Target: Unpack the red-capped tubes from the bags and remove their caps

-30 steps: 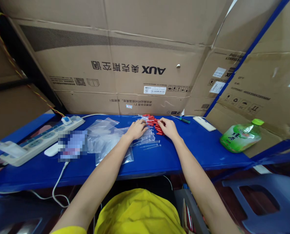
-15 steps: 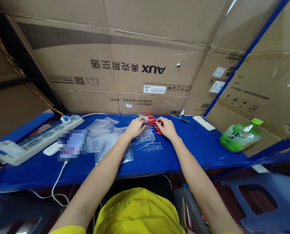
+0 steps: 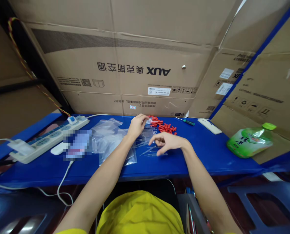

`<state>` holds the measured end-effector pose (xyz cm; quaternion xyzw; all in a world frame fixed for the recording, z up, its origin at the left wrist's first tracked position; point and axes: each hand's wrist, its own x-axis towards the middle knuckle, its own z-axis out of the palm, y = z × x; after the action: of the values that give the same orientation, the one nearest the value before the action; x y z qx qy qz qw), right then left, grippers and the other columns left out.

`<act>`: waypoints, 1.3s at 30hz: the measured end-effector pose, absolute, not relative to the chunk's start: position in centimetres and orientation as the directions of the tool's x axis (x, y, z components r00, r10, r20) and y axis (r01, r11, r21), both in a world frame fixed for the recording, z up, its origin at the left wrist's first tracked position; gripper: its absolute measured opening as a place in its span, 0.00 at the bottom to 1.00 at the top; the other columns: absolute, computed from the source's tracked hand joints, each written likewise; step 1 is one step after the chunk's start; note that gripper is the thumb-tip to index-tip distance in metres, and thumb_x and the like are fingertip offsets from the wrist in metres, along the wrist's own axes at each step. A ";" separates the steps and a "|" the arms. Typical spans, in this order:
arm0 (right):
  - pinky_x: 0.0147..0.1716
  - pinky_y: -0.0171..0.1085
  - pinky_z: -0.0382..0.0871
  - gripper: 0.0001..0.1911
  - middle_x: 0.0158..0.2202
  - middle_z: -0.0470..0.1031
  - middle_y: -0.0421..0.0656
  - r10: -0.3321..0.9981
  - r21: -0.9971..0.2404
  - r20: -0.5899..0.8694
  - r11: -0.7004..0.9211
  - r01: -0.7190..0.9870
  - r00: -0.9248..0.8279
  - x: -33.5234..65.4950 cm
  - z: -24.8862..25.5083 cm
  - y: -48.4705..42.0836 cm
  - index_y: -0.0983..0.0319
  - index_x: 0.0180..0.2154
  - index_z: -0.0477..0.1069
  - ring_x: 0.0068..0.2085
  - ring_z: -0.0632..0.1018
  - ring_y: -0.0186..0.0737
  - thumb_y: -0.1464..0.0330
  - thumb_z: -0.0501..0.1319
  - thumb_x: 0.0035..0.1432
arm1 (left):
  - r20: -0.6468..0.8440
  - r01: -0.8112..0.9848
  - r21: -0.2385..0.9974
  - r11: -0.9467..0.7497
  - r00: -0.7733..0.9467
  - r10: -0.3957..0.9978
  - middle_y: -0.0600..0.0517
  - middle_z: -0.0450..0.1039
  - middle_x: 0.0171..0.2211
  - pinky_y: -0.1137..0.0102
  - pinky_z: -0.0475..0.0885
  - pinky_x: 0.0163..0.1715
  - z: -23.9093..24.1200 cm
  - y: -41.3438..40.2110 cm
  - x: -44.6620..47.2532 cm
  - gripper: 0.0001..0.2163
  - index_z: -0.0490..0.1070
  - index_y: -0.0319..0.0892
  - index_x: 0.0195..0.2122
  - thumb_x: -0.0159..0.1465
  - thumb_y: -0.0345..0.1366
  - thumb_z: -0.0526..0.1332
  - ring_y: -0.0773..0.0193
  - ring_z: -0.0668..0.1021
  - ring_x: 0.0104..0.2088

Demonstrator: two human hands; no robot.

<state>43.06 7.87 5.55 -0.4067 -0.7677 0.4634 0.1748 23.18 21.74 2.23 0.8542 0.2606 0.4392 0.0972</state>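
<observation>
My left hand (image 3: 136,126) rests at the left side of a pile of red caps (image 3: 157,121). Its fingers are bent together at the ends of clear thin tubes; what is between them is hidden. My right hand (image 3: 168,142) hovers over the near end of the clear tubes (image 3: 146,135), thumb and index finger apart, with nothing visible between them. Some loose clear tubes (image 3: 148,151) lie just below it. Beyond that hand is a second cluster of loose red caps (image 3: 168,128).
Clear plastic bags (image 3: 108,139) lie left of my left arm, beside a blurred-out phone (image 3: 80,144) and a white power strip (image 3: 49,136). At the back right are a green-handled screwdriver (image 3: 189,122), a white flat device (image 3: 209,126) and a green bottle (image 3: 249,141). Cardboard (image 3: 135,39) walls the back.
My right hand has left the red caps, coming nearer and opening above the clear tubes. My left hand stays by the caps. The view has shifted slightly.
</observation>
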 end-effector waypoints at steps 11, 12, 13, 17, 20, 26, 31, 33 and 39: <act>0.32 0.32 0.56 0.22 0.26 0.61 0.30 0.889 -0.670 -0.074 0.291 0.683 -0.452 42.8 4.3 8.8 0.60 0.49 0.77 0.28 0.64 0.31 0.66 0.76 0.52 | 0.786 0.316 0.482 -0.817 0.257 0.563 0.47 0.82 0.40 0.67 0.76 0.47 3.2 20.5 23.4 0.07 0.77 0.41 0.43 0.73 0.33 0.59 0.60 0.82 0.41; 0.32 0.33 0.55 0.20 0.26 0.62 0.29 0.906 -0.643 -0.048 0.294 0.707 -0.420 42.7 4.3 8.9 0.60 0.46 0.77 0.28 0.64 0.31 0.66 0.76 0.52 | 0.783 0.316 0.487 -0.814 0.256 0.567 0.47 0.82 0.40 0.67 0.76 0.47 3.2 20.5 23.4 0.07 0.77 0.41 0.43 0.73 0.34 0.59 0.60 0.82 0.41; 0.32 0.33 0.54 0.18 0.25 0.62 0.29 0.917 -0.619 -0.024 0.298 0.727 -0.397 42.6 4.3 9.0 0.60 0.44 0.78 0.28 0.64 0.31 0.66 0.76 0.52 | 0.780 0.315 0.492 -0.811 0.255 0.572 0.47 0.82 0.40 0.67 0.76 0.47 3.1 20.6 23.5 0.07 0.77 0.41 0.43 0.73 0.34 0.59 0.60 0.82 0.41; 0.32 0.33 0.53 0.17 0.25 0.63 0.29 0.934 -0.578 0.024 0.303 0.757 -0.356 42.3 4.2 9.2 0.59 0.40 0.76 0.28 0.64 0.31 0.64 0.78 0.50 | 0.760 0.283 0.550 -0.786 0.220 0.611 0.48 0.82 0.38 0.67 0.76 0.45 3.0 20.6 23.8 0.07 0.78 0.41 0.41 0.72 0.35 0.60 0.61 0.83 0.38; 0.32 0.32 0.52 0.20 0.25 0.64 0.30 0.946 -0.579 0.044 0.286 0.763 -0.321 42.5 4.0 9.2 0.59 0.36 0.73 0.28 0.65 0.32 0.60 0.79 0.47 | 0.715 0.242 0.629 -0.738 0.192 0.672 0.49 0.82 0.36 0.68 0.76 0.41 2.9 20.6 24.0 0.07 0.78 0.42 0.40 0.71 0.37 0.61 0.61 0.83 0.35; 0.31 0.34 0.54 0.22 0.25 0.67 0.34 0.945 -0.529 0.319 0.235 0.815 -0.065 43.3 3.5 9.7 0.58 0.32 0.68 0.27 0.66 0.34 0.48 0.68 0.61 | 0.650 0.203 0.714 -0.670 0.164 0.742 0.52 0.82 0.31 0.70 0.75 0.37 3.0 20.2 24.2 0.09 0.78 0.43 0.38 0.70 0.40 0.62 0.62 0.82 0.31; 0.39 0.37 0.65 0.20 0.46 0.80 0.45 0.840 -0.488 0.529 0.188 0.852 0.118 43.7 3.3 10.1 0.57 0.53 0.71 0.42 0.79 0.44 0.50 0.60 0.70 | 0.587 0.115 0.784 -0.609 0.180 0.789 0.54 0.79 0.26 0.70 0.73 0.34 2.8 20.3 24.7 0.09 0.77 0.43 0.38 0.70 0.42 0.62 0.64 0.80 0.27; 0.42 0.37 0.66 0.17 0.51 0.81 0.46 0.864 -0.454 0.503 0.237 0.859 0.027 43.7 3.1 10.3 0.56 0.53 0.73 0.47 0.80 0.45 0.53 0.56 0.74 | 0.569 0.096 0.796 -0.598 0.220 0.792 0.54 0.78 0.25 0.70 0.74 0.34 2.6 20.3 24.8 0.10 0.77 0.42 0.39 0.70 0.42 0.62 0.63 0.80 0.27; 0.39 0.36 0.62 0.15 0.46 0.83 0.46 0.917 -0.289 0.395 0.175 0.941 -0.049 43.0 2.8 10.5 0.59 0.46 0.75 0.45 0.81 0.43 0.62 0.51 0.78 | 0.645 0.347 0.492 -0.798 0.471 0.602 0.45 0.82 0.46 0.59 0.73 0.55 2.6 19.8 24.4 0.12 0.79 0.43 0.43 0.74 0.40 0.57 0.55 0.81 0.49</act>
<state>43.04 10.46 2.83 -0.6418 -0.7239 -0.0235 0.2519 24.37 19.77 2.60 0.8447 0.2809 0.4309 0.1479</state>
